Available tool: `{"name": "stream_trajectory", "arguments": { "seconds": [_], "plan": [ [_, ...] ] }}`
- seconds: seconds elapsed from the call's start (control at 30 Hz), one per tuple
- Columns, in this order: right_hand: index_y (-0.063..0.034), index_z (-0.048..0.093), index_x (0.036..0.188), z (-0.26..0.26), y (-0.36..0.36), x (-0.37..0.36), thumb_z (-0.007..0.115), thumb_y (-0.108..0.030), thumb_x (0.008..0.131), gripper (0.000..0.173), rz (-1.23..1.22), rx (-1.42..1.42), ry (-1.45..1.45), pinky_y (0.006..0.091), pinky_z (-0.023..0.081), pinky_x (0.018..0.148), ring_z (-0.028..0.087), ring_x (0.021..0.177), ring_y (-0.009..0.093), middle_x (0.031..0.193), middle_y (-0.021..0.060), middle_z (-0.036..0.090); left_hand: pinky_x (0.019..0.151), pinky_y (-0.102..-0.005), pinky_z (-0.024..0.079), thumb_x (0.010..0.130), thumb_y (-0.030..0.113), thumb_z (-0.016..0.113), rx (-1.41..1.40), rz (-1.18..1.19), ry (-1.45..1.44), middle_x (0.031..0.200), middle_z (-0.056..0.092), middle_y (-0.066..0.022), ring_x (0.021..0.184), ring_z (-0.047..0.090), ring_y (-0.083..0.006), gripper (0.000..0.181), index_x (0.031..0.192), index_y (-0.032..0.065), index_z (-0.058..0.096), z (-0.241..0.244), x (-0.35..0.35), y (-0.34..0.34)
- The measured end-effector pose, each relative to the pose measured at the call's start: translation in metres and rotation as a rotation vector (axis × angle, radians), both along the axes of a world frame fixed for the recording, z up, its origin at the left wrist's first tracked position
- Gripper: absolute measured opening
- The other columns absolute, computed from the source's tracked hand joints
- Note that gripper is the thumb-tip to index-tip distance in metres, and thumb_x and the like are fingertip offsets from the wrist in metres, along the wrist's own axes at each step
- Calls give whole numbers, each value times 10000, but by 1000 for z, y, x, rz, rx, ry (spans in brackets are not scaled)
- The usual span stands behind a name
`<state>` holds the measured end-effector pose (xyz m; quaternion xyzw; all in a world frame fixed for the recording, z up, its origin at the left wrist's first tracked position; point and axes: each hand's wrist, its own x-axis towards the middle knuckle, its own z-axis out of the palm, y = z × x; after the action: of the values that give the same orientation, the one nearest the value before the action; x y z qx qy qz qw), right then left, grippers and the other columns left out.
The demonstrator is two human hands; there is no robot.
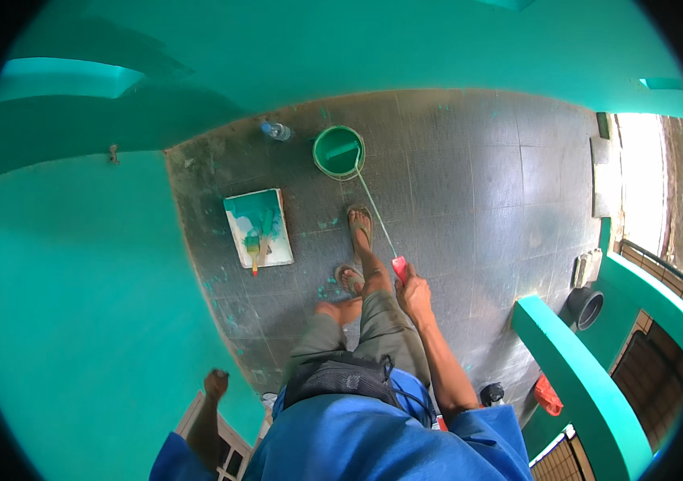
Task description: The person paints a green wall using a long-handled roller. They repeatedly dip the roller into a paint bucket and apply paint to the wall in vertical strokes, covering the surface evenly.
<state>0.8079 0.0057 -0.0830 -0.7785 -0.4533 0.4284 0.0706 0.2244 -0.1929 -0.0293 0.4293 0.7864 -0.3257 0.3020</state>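
My right hand [415, 296] grips the red handle [399, 268] of a paint roller. Its long thin frame [377, 210] reaches forward to a green bucket [316, 157], where the roller sleeve [342, 150] rests inside among green paint. My left hand [216, 383] hangs out to the left near the teal wall [100, 288], its fingers curled and nothing visible in it. Ahead of it on the floor lies a white paint tray [280, 249] smeared with green. A paintbrush [253, 252] and a small green roller [267, 228] lie on the tray.
A plastic bottle [277, 131] stands by the far wall, left of the bucket. Dark floor tiles [443, 198] carry green paint spots. To the right are a teal ledge [576, 367], a dark round pot [588, 309] and a red plastic bag [548, 395].
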Motion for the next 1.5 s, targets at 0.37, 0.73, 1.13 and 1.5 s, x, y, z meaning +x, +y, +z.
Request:
{"name": "stream_trajectory", "arguments": {
  "seconds": [0.37,0.73,1.13,1.5],
  "plan": [
    [10,497,1038,-65,71,-24,538,-213,751,366,110,-24,-70,474,453,671,554,771,442,788,285,570,679,-368,462,787,277,544,19,312,-427,846,634,-127,775,606,-271,272,899,41,621,65,122,-61],
    [-6,509,993,-80,92,-57,540,-217,744,328,51,-59,-99,471,452,693,551,811,433,833,276,575,652,-326,464,776,232,575,165,435,-464,824,636,-129,756,616,-241,229,876,32,624,83,67,-30],
    [-1,502,1026,-78,82,-77,537,-201,734,356,59,-38,-134,469,452,677,557,783,434,780,278,575,646,-319,463,809,338,543,283,626,-835,812,633,-117,712,594,-204,376,922,-17,596,59,18,-49],
    [-6,503,995,-59,60,-101,515,-188,734,318,-48,-38,-142,477,454,660,559,762,435,779,277,575,656,-317,481,796,360,551,253,792,-942,916,608,-171,776,594,-190,501,1031,-82,518,65,21,-16]
  ]
}}
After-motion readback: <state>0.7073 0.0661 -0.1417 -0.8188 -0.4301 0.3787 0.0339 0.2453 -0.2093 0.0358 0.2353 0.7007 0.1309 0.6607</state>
